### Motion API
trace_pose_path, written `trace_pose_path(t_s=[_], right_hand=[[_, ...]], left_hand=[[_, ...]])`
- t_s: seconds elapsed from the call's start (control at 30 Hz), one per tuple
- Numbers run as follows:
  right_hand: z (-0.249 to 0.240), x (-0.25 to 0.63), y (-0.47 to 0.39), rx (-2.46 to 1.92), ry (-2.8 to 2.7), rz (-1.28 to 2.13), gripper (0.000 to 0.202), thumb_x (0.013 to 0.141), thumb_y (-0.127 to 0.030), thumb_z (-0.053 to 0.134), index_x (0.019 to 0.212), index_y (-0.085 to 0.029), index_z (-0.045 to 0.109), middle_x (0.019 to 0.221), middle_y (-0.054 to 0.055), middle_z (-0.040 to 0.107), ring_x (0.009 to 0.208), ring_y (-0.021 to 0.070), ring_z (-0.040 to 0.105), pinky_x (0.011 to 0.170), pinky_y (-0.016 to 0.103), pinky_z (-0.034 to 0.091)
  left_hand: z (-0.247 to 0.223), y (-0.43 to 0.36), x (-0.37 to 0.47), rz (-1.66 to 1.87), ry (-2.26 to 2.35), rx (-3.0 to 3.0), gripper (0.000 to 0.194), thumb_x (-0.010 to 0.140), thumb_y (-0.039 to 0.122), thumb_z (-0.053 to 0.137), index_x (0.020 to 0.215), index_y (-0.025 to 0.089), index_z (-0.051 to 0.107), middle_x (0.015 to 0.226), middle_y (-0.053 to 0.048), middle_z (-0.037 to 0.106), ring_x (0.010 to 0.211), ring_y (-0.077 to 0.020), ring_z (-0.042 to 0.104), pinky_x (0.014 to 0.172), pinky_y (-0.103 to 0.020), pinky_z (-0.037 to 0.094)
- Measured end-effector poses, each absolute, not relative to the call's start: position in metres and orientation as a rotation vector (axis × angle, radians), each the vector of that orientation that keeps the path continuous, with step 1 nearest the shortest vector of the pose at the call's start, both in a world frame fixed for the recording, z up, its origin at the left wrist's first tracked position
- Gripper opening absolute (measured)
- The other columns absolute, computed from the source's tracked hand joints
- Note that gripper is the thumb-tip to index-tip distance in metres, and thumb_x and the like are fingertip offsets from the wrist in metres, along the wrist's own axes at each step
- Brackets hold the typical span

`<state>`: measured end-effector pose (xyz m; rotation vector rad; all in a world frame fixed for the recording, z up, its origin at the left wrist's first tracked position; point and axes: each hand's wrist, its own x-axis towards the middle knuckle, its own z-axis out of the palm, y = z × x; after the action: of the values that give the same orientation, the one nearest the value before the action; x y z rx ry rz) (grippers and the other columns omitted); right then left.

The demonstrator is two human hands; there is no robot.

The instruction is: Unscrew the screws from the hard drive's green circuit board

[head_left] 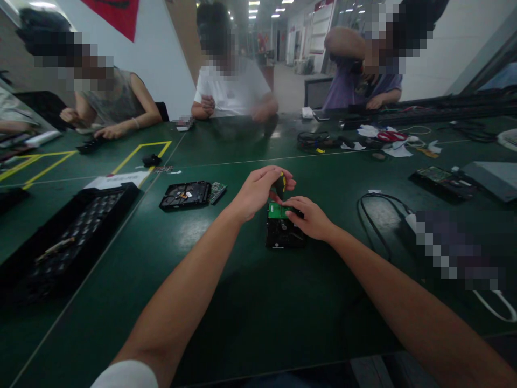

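Observation:
A black hard drive (284, 233) with a green circuit board (277, 210) on its face lies on the green table in front of me. Above the board's far end, my left hand (262, 188) is wrapped round a black and yellow screwdriver handle (280, 185). The tool's tip is hidden. My right hand (309, 216) rests on the board and the drive's right side, fingers bent near the tool; whether it grips anything there is unclear.
Another opened drive (186, 194) and a loose circuit board (217, 192) lie left of centre. A long black tray (72, 237) stands further left. On the right are a cable (365, 215), another drive (442, 180) and a grey box (495, 178). Several people sit across the table.

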<state>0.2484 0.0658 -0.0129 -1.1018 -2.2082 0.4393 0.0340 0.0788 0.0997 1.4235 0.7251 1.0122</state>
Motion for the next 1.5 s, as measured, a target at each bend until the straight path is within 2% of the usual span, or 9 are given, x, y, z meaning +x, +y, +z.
trace_pose_path(t_s=[0.13,0.27,0.37,0.57,0.7,0.93,1.17,1.37,1.5], right_hand=[[-0.0131,0.2484,0.0646,-1.117,-2.201,0.432,0.033,0.104,-0.035,0.059,0.134,-0.026,0.069,0.135,0.012,0.069,0.129,0.0300,0.062,0.111,0.055,0.050],[-0.0125,0.2482,0.0631,-1.135,-2.184,0.430,0.032,0.103,-0.034,0.061,0.132,-0.026,0.070,0.133,0.012,0.069,0.129,0.0304,0.062,0.112,0.055,0.050],[-0.0130,0.2485,0.0632,-1.144,-2.185,0.429,0.032,0.103,-0.035,0.061,0.132,-0.027,0.070,0.133,0.012,0.069,0.130,0.0305,0.062,0.112,0.055,0.050],[-0.0152,0.2496,0.0654,-1.117,-2.190,0.429,0.032,0.104,-0.036,0.060,0.133,-0.029,0.070,0.133,0.010,0.070,0.130,0.0301,0.062,0.112,0.056,0.050],[-0.0155,0.2496,0.0663,-1.112,-2.198,0.439,0.033,0.104,-0.035,0.059,0.135,-0.030,0.069,0.137,0.010,0.069,0.130,0.0294,0.062,0.112,0.056,0.050],[-0.0149,0.2482,0.0663,-1.095,-2.192,0.430,0.031,0.103,-0.035,0.060,0.131,-0.027,0.070,0.133,0.011,0.070,0.128,0.0293,0.063,0.113,0.054,0.049],[-0.0151,0.2486,0.0650,-1.114,-2.174,0.423,0.030,0.103,-0.037,0.061,0.131,-0.029,0.071,0.132,0.010,0.070,0.128,0.0294,0.063,0.111,0.054,0.051],[-0.0139,0.2489,0.0662,-1.101,-2.199,0.444,0.032,0.104,-0.036,0.059,0.133,-0.027,0.070,0.134,0.011,0.070,0.128,0.0304,0.063,0.111,0.055,0.050],[-0.0137,0.2490,0.0659,-1.097,-2.201,0.446,0.033,0.104,-0.036,0.059,0.134,-0.029,0.069,0.135,0.010,0.070,0.128,0.0302,0.062,0.111,0.055,0.050]], left_hand=[[0.0979,0.0794,0.0342,1.035,0.739,1.471,0.027,0.102,0.039,0.059,0.097,0.016,0.072,0.101,-0.010,0.075,0.088,-0.0180,0.070,0.058,-0.022,0.053],[0.0947,0.0796,0.0345,1.066,0.788,1.534,0.030,0.093,0.046,0.076,0.093,0.017,0.070,0.090,-0.004,0.070,0.077,-0.0130,0.064,0.062,-0.022,0.053],[0.0941,0.0796,0.0340,1.074,0.810,1.546,0.032,0.089,0.047,0.081,0.093,0.018,0.069,0.085,-0.002,0.067,0.074,-0.0122,0.062,0.062,-0.022,0.053],[0.0982,0.0796,0.0325,1.055,0.762,1.515,0.019,0.095,0.036,0.067,0.096,0.018,0.071,0.091,-0.005,0.071,0.081,-0.0157,0.067,0.061,-0.022,0.054],[0.0991,0.0801,0.0323,1.023,0.715,1.468,0.021,0.099,0.031,0.057,0.105,0.018,0.072,0.097,-0.008,0.075,0.090,-0.0184,0.071,0.062,-0.023,0.055],[0.0981,0.0785,0.0340,1.038,0.708,1.498,0.021,0.097,0.037,0.067,0.101,0.017,0.072,0.097,-0.007,0.073,0.086,-0.0162,0.068,0.062,-0.022,0.055],[0.0948,0.0765,0.0348,1.094,0.792,1.532,0.033,0.084,0.039,0.087,0.089,0.017,0.063,0.085,-0.002,0.067,0.071,-0.0102,0.061,0.062,-0.021,0.053],[0.0963,0.0764,0.0355,1.050,0.660,1.528,0.022,0.090,0.031,0.078,0.101,0.018,0.063,0.092,-0.004,0.071,0.086,-0.0151,0.070,0.063,-0.021,0.054],[0.0969,0.0779,0.0348,1.021,0.644,1.566,0.018,0.094,0.033,0.072,0.104,0.018,0.071,0.092,-0.004,0.069,0.086,-0.0140,0.068,0.064,-0.020,0.054]])
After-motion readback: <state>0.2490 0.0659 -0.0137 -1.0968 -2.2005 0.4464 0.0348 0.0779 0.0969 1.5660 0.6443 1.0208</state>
